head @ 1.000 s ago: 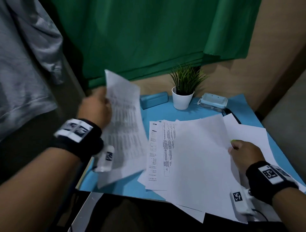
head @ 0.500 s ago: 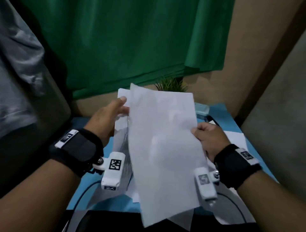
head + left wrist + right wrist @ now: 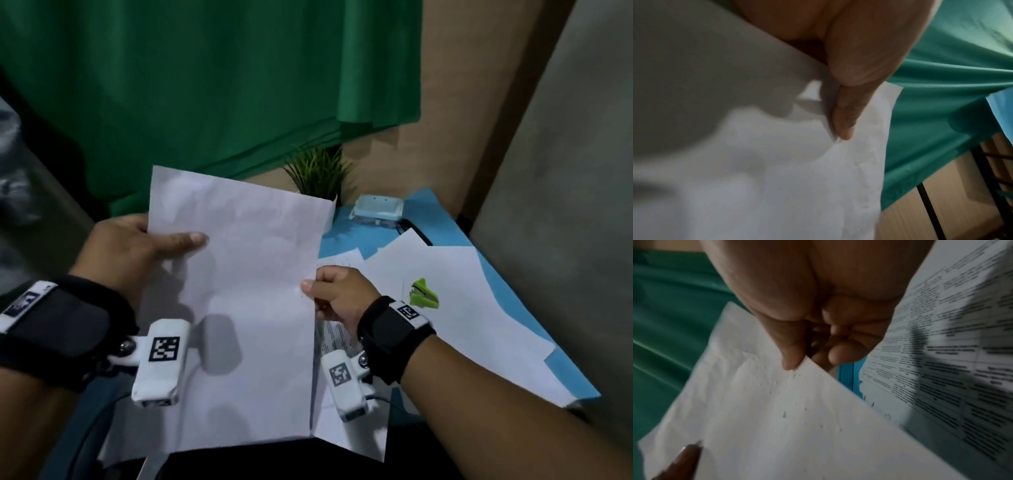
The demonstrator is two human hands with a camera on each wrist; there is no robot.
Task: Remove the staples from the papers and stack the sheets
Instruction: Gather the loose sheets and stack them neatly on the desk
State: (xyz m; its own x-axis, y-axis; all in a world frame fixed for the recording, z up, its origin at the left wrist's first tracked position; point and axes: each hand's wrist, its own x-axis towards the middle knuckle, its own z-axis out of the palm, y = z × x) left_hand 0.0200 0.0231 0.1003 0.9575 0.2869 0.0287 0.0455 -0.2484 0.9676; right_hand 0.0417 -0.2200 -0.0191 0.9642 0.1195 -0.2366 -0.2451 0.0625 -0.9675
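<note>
Both hands are holding a blank white sheet (image 3: pixel 239 308) up in the middle of the head view, above the near edge of the blue surface (image 3: pixel 534 301). The left hand (image 3: pixel 137 246) is gripping the sheet's upper left edge, its thumb lying flat across the front and the other fingers hidden behind the paper. The left wrist view is showing that thumb (image 3: pixel 846 113) pressing on the sheet (image 3: pixel 777 162). The right hand (image 3: pixel 339 298) is pinching the sheet's right edge about halfway down, thumb on the front and curled fingers behind. In the right wrist view the thumb (image 3: pixel 791 353) and a fingertip are meeting at the paper's edge (image 3: pixel 777 418), and small holes are dotting the paper near the grip.

Loose sheets (image 3: pixel 462 325) are lying spread over the surface at the right, some printed (image 3: pixel 941 369). A green staple remover (image 3: pixel 423 294) is resting on them, right of the right hand. A plant (image 3: pixel 318 171) and a pale blue box (image 3: pixel 376 205) are standing at the far edge, below a green cloth (image 3: pixel 205 85).
</note>
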